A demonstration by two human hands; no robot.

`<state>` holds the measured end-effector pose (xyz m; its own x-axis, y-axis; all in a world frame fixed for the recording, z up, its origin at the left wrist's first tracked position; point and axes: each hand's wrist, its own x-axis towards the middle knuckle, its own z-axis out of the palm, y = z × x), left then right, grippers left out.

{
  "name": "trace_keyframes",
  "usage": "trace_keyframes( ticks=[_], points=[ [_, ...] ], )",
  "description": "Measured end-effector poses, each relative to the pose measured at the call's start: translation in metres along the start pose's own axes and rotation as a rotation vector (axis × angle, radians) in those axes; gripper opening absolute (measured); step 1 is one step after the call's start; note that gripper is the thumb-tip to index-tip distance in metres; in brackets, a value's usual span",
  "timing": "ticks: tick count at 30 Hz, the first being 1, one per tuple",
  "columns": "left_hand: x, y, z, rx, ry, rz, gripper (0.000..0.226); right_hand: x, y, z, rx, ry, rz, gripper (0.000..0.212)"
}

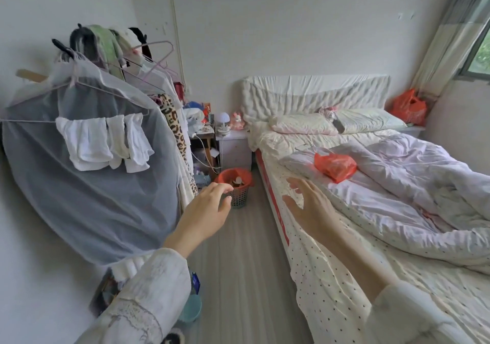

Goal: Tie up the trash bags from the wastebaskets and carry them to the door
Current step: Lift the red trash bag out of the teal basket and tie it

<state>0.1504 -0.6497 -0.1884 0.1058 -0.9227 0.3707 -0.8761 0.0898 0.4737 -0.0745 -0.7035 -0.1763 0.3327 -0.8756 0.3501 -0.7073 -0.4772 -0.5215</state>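
I see a strip of bare floor point(238, 259) running ahead of me, hemmed in on the right by the long edge of the bed point(371, 198) and on the left by a crowded clothes rack point(87, 137) whose gray garment cover bulges out into the lane. At the far end of that strip stands the wastebasket point(238, 194), a pale mesh basket lined with an orange trash bag point(225, 176) that has scraps inside; it sits on the floor just beside the corner of the bed and in front of a white nightstand point(233, 147). My left hand point(205, 212) reaches forward with fingers loosely curled, holding nothing, its fingertips lined up with the basket's rim from this view, though I cannot tell whether they touch it. My right hand point(309, 206) is spread flat with straight fingers over the edge of the bed, also holding nothing. On the bed lies a second orange bag point(335, 167), resting on the rumpled white quilt point(411, 174), well apart from the basket. A third orange bag point(408, 108) sits in the far corner beside the pillows point(305, 125), under the window point(477, 55). Near my left sleeve, low by the wall, stands a blue bucket point(189, 309).
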Motion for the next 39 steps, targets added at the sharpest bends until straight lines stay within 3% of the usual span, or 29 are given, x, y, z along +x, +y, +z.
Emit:
trace_keyframes(
  ticks=[12,19,31,39],
  points=[
    [0.282,-0.126,0.098,-0.062,-0.047,-0.138,0.026,0.307,0.099,0.115,0.05,-0.138,0.006,0.042],
    [0.446,-0.2,0.173,-0.24,-0.065,-0.231,0.026,0.467,0.149,0.199,0.049,-0.192,0.062,0.04],
    [0.625,-0.367,0.293,-0.304,-0.22,-0.479,0.024,0.677,0.236,0.348,0.114,-0.366,0.243,0.04],
    [0.72,-0.478,0.406,-0.389,-0.298,-0.776,0.025,0.818,0.342,0.469,0.059,-0.636,0.297,0.041]
  ],
)
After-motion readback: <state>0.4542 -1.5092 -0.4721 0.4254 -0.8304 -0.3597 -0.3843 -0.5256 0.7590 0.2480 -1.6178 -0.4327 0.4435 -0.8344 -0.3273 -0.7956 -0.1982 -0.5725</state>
